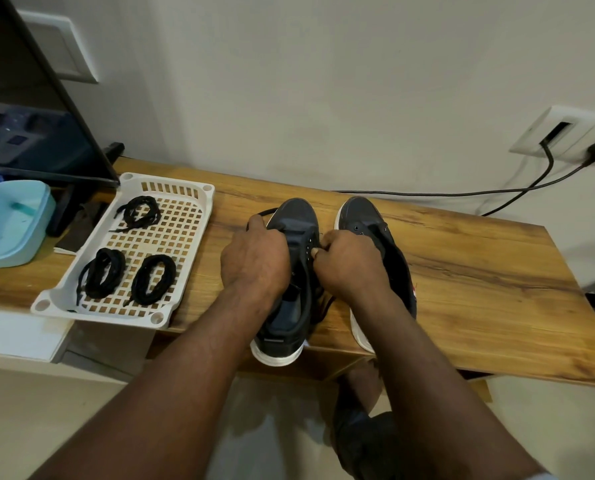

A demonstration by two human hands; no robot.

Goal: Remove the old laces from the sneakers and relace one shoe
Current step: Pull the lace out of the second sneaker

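Two hands work the frame-left sneaker (298, 216) at centre frame: left hand (254, 258) curled round a black lace (266, 213) beside its toe, right hand (348, 261) pinching its eyelet edge.

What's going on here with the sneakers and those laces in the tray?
A person is working on the left sneaker of a pair standing on the wooden table. The left hand grips a black lace near the toe, and the right hand pinches at the eyelets, apparently threading that lace. The right sneaker shows bare eyelets. Three coiled laces lie in the white tray to the left.
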